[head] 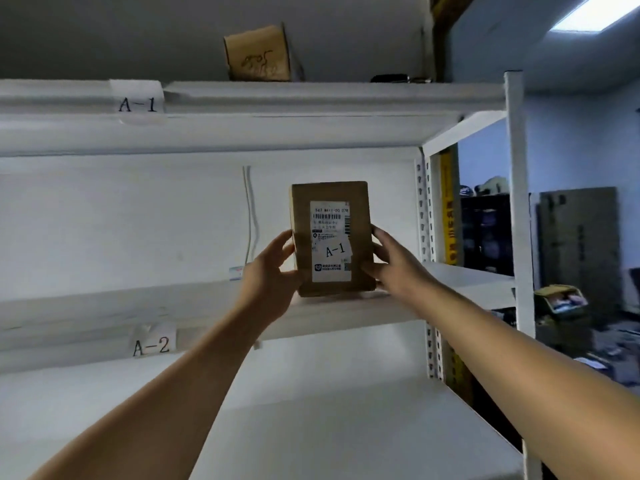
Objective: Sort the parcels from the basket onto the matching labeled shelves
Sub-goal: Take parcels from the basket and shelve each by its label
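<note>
A brown cardboard parcel (330, 195) with a white shipping label marked "A-1" is held upright in front of the white shelving. My left hand (273, 271) grips its left edge and my right hand (393, 263) grips its right edge. The parcel's bottom is level with the shelf board (86, 313) that carries the tag "A-2" (152, 344). Above it, the upper shelf board (311, 95) carries the tag "A-1" (136, 103). The basket is out of view.
Another cardboard box (258, 53) stands on the upper shelf, beside a dark object (389, 78). A white upright post (517, 202) bounds the rack on the right. Beyond it lie dark crates and cluttered boxes (561, 303). A lower shelf board (311, 427) spreads below.
</note>
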